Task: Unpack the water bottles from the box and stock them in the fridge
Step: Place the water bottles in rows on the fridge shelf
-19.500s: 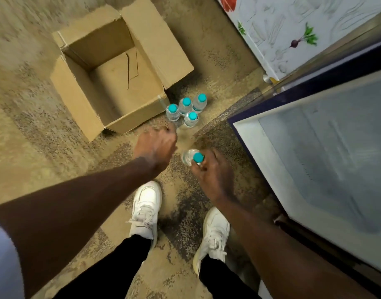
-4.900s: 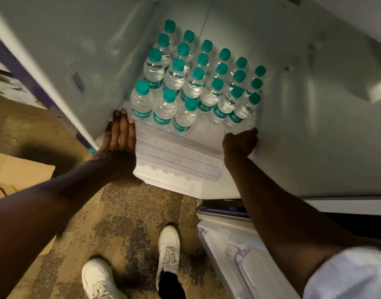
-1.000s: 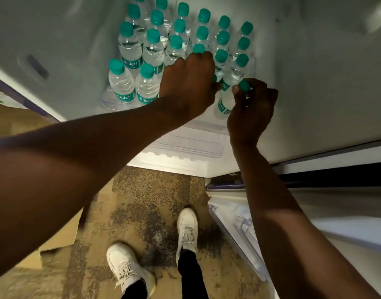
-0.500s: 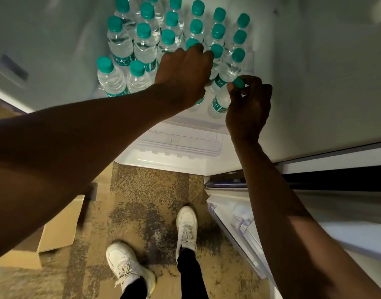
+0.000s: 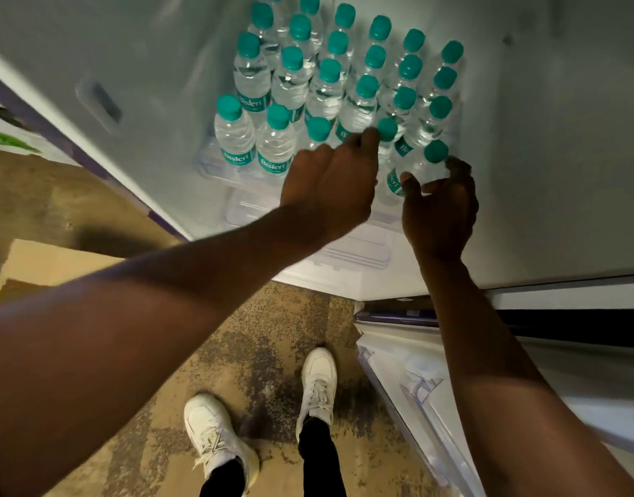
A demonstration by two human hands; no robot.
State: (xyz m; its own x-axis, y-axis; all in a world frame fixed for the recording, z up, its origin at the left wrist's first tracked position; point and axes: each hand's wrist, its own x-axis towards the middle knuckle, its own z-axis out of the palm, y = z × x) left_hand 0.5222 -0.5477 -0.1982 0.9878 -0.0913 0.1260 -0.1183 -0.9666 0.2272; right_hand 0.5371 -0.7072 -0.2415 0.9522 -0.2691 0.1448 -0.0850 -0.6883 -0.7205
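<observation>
As I look down past my arms, my white shoes (image 5: 258, 417) stand on the mottled floor (image 5: 186, 356), with the cardboard box (image 5: 50, 267) at the left. Beyond, my left hand (image 5: 331, 184) is loosely curled, a fingertip touching a green cap (image 5: 386, 129). My right hand (image 5: 439, 206) cups the front bottle (image 5: 416, 166) at the shelf's right front corner, thumb and fingers around its body. Behind it, the other bottles (image 5: 308, 77) stand upright in packed rows on the fridge shelf (image 5: 344, 252).
</observation>
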